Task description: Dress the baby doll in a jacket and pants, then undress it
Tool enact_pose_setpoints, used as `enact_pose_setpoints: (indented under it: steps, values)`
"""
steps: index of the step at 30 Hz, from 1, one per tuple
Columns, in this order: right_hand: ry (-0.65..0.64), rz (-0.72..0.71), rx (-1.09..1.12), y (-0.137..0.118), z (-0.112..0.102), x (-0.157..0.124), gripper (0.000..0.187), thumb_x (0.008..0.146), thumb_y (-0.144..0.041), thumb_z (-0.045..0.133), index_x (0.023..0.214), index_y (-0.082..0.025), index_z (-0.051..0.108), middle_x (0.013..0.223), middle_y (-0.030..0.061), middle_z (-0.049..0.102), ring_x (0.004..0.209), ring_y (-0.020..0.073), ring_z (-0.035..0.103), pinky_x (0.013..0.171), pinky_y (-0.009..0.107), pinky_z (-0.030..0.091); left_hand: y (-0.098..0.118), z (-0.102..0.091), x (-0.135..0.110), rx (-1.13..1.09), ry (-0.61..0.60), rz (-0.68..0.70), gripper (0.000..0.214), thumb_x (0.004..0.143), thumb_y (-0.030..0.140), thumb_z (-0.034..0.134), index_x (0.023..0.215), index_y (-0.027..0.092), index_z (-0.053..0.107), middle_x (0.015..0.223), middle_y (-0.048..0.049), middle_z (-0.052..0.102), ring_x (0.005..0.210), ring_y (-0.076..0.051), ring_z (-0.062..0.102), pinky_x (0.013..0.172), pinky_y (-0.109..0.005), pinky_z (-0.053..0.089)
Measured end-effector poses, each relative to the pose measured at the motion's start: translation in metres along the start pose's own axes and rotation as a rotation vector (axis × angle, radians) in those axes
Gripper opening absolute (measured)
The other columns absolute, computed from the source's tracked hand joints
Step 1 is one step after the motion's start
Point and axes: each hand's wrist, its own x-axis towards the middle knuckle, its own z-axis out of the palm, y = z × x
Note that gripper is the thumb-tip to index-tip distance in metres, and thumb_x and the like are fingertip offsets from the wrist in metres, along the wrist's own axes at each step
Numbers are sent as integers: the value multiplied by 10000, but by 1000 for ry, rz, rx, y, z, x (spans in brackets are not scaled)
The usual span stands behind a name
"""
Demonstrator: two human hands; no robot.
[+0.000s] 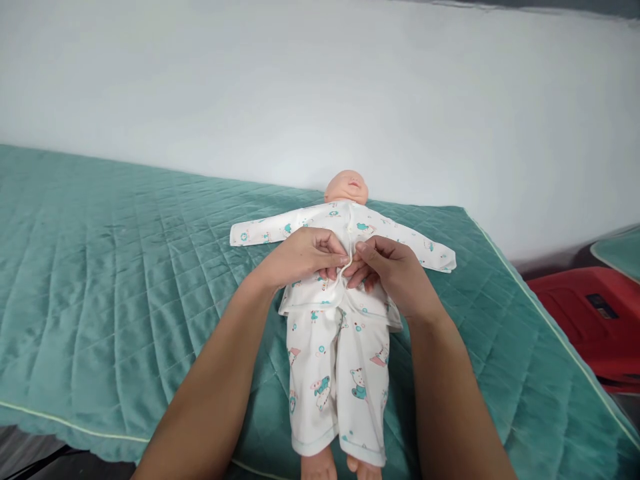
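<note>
A baby doll (347, 187) lies on its back, dressed in a white printed pajama top (320, 217) and matching pajama pants (313, 373). Over the middle of its chest, my left hand (313, 253) pinches one front edge of the top between thumb and fingers. My right hand (387, 267) is closed on the facing front edge, close beside the left fingertips. The front edges are slightly lifted and curved where I hold them. Any button between my fingers is hidden. Both sleeves stretch out to the sides, and the doll's feet (318, 465) show below the pants.
A green quilted cover (150, 287) with a pale piped edge lies under the doll. Behind it rises a white wall (250, 87). To the right, beyond the cover's edge, is a red plastic object (590, 320). Dark floor (25, 453) shows at the lower left.
</note>
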Motion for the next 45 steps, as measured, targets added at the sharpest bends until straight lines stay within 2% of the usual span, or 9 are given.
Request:
enact_pose_setpoints:
  steps: [10, 22, 27, 31, 35, 38, 40, 43, 45]
  values:
    - [1, -8, 23, 1, 1, 0, 353, 907, -517, 663, 785, -203, 560, 713, 51, 759, 576, 170, 723, 450, 204, 445, 8, 0, -4, 87, -7, -56, 37, 767, 175, 694, 800, 157, 694, 713, -7, 683, 646, -120, 638, 613, -237, 502]
    - [13, -3, 12, 0, 3, 1, 326, 934, -450, 651, 746, -200, 558, 707, 49, 753, 557, 160, 715, 444, 197, 450, 3, 1, -2, 102, -9, -27, 147, 728, 128, 592, 840, 173, 675, 664, 21, 649, 585, -100, 611, 572, -212, 480]
    - [3, -41, 33, 1, 4, 0, 313, 928, -455, 657, 755, -203, 587, 560, -3, 674, 404, 113, 588, 384, 198, 390, -1, 0, 0, -32, -39, -22, 237, 703, 61, 582, 899, 178, 642, 675, 38, 622, 535, -74, 570, 531, -197, 478]
    - [137, -183, 135, 7, 4, 2, 274, 909, -428, 686, 750, -212, 630, 547, -31, 633, 400, 90, 519, 375, 205, 361, 2, -5, -3, -73, -75, -76, 200, 740, 97, 652, 922, 179, 639, 736, 22, 646, 534, -73, 573, 495, -193, 466]
    - [348, -319, 192, 16, 2, 10, 106, 877, -321, 718, 828, -231, 692, 780, -9, 729, 643, 122, 658, 540, 232, 511, 2, -6, -4, -54, -70, -67, 198, 816, 233, 705, 1002, 191, 653, 722, 14, 656, 531, -87, 585, 464, -192, 450]
    - [465, -426, 54, 23, 0, 16, 59, 867, -235, 699, 908, -242, 741, 990, 9, 768, 956, 169, 713, 868, 324, 574, -2, 0, 1, -10, 37, -43, 213, 906, 381, 637, 1011, 197, 657, 680, 17, 631, 466, -82, 546, 423, -200, 422]
    - [471, -472, -66, 26, 0, 18, 126, 866, -194, 672, 945, -247, 755, 1080, 15, 765, 1069, 186, 692, 1001, 375, 532, -7, 6, 6, 57, 207, 25, 230, 938, 400, 588, 1035, 207, 666, 731, 9, 642, 480, -83, 544, 436, -210, 429]
    - [437, -471, -173, 28, 2, 18, 201, 872, -166, 634, 1010, -257, 749, 1088, 16, 765, 1063, 190, 694, 1017, 401, 530, -15, 13, 15, 301, 476, 259, 199, 929, 297, 598, 1078, 221, 705, 909, -22, 678, 744, -133, 643, 634, -248, 524]
    - [422, -468, -196, 27, 3, 17, 211, 875, -161, 626, 1026, -259, 737, 1048, 12, 772, 1031, 186, 704, 1012, 402, 536, -21, 15, 19, 477, 531, 397, 204, 928, 231, 590, 1072, 225, 734, 999, -39, 674, 932, -168, 647, 806, -296, 533]
